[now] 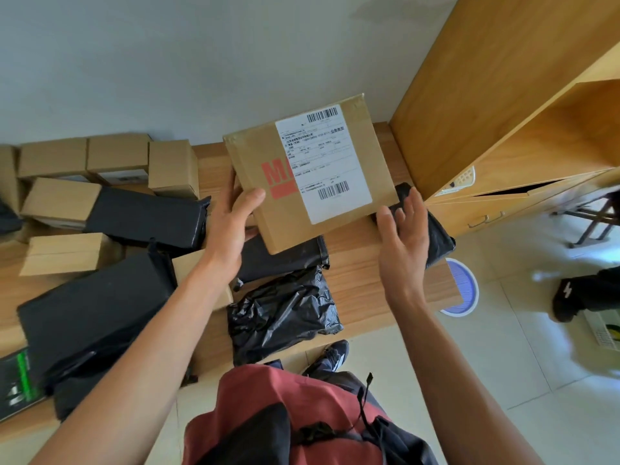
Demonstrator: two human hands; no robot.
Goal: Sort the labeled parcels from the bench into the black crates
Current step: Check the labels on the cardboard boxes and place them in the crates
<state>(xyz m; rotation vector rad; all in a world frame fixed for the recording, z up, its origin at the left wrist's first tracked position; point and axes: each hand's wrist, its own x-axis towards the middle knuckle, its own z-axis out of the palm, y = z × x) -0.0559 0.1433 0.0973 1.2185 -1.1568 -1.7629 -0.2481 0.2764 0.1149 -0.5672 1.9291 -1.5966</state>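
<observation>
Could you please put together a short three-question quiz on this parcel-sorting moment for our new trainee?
1. True or false: the left hand grips the cardboard box by its edge.
2. The right hand is: A) open beside the box, B) pinching the label, C) resting flat on the bench.
3. What colour is the print half covered by the white label?

Key: 1 true; 2 A; 3 red.
</observation>
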